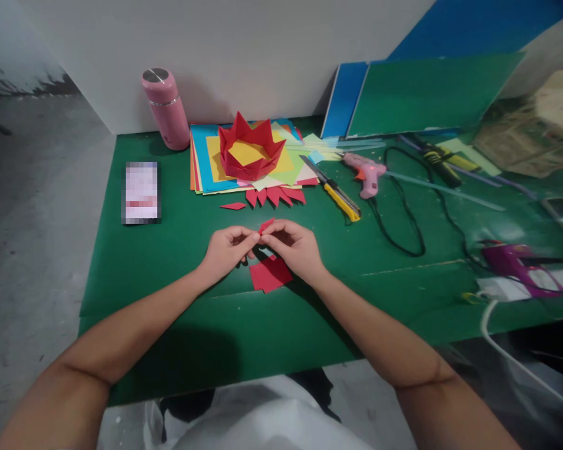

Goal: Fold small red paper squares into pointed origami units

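My left hand [226, 251] and my right hand [294, 247] meet over the green table [169, 300], fingertips pinched together on a small folded red paper piece [265, 226]. Under my right hand lie flat red paper squares [268, 275]. Beyond my hands, a row of folded red paper points [274, 196] rests at the edge of a stack of coloured paper sheets [206, 164]. One loose red point [233, 205] lies to the left of that row. A red paper crown-shaped box [251, 150] with a yellow inside sits on the stack.
A pink flask [166, 109] stands at the back left, a phone [141, 192] lies on the left. A yellow utility knife [338, 192], pink glue gun [366, 174] with black cord [406, 219], green and blue boards [422, 94] and a purple tool [520, 262] occupy the right.
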Demonstrator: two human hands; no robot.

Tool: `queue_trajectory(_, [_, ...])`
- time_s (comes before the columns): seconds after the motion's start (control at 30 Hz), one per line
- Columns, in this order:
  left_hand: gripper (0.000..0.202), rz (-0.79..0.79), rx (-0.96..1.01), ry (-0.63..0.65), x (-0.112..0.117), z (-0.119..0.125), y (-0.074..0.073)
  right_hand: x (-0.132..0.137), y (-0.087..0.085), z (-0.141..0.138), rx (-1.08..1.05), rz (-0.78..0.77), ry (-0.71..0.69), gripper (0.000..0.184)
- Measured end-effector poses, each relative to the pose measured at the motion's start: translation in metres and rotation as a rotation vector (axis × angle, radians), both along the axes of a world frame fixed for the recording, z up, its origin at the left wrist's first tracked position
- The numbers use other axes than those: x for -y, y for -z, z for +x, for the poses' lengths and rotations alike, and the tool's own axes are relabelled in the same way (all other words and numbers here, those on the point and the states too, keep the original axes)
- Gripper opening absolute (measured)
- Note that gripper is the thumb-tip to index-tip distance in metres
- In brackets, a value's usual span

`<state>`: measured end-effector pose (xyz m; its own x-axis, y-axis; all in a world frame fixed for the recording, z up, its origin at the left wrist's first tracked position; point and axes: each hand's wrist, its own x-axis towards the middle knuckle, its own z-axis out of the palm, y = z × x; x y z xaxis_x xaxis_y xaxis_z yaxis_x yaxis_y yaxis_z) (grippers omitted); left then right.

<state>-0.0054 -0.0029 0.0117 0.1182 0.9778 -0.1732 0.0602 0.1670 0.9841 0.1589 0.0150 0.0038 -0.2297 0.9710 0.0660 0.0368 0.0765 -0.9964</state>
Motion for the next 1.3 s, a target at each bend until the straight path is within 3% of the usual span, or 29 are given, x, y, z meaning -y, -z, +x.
queue_trajectory(0.4, [0.024,-0.002,0.022,-0.013,0.0016,0.0028,0.0042,-0.0012,-0.0006,0.0005,0.008,0.044,0.019,0.016])
queue_trajectory(0.7, [0.022,-0.037,0.067,-0.033,-0.0011,0.0018,0.004,-0.0008,-0.0029,0.0006,-0.072,-0.044,-0.019,0.019])
queue_trajectory(1.1, [0.017,-0.028,0.042,-0.01,0.0001,0.0041,0.0003,-0.001,-0.0021,0.0006,-0.052,0.006,0.011,0.02])
queue_trajectory(1.3, [0.016,-0.053,0.063,-0.004,0.0001,0.0055,0.0009,-0.0023,0.0017,-0.0007,-0.144,-0.03,-0.006,0.031])
